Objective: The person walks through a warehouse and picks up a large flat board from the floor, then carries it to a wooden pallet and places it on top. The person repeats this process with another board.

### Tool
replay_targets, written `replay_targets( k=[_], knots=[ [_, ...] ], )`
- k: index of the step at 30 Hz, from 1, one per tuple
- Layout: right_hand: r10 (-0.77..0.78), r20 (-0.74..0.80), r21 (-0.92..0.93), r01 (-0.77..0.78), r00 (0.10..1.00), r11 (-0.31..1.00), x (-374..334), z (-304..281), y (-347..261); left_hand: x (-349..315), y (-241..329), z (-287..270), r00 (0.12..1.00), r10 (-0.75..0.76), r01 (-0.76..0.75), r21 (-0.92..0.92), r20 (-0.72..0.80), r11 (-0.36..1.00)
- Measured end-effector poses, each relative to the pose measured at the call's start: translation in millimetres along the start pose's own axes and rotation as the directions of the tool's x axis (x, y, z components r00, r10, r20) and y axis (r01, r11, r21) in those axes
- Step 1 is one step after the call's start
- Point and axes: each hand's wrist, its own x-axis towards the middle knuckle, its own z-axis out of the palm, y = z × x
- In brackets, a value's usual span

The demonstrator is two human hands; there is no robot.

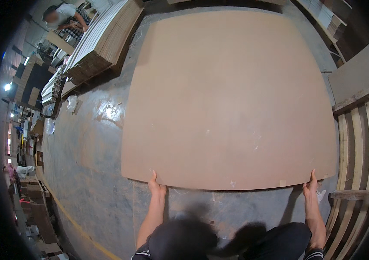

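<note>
A large flat brown sheet, like cardboard or fibreboard (232, 95), stretches away in front of me just over the floor. My left hand (156, 184) grips its near edge close to the left corner, thumb on top and fingers hidden underneath. Toward the right corner, my right hand (310, 184) holds the same edge in the same way. A few pale scuffs mark the sheet's surface. Whether its far end rests on the floor or on something else I cannot tell.
Wooden slatted pallets (357, 138) stand along the right side. At the upper left is a tall stack of boards (102, 52), with another person (65, 19) bent beside it. Plastic scrap (72, 103) lies on the grey floor (85, 151), and a yellow line (78, 227) crosses it at lower left.
</note>
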Motion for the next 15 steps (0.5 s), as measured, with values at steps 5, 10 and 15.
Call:
replay_targets(
  k=[5,10,15],
  knots=[
    [-0.002,0.058,-0.05,0.005,0.998,0.999,31,38,-7,31,12,42,0.998,0.058,-0.058,-0.027,-0.002,0.998],
    [-0.017,-0.012,-0.088,0.015,1.0,0.996,47,70,-11,53,11,63,0.994,0.076,-0.071,0.062,-0.074,0.996],
    [0.446,0.659,-0.272,-0.36,0.606,0.892,-10,63,-38,2,26,25,0.991,-0.136,0.135,0.198,-0.011,0.971]
  ],
)
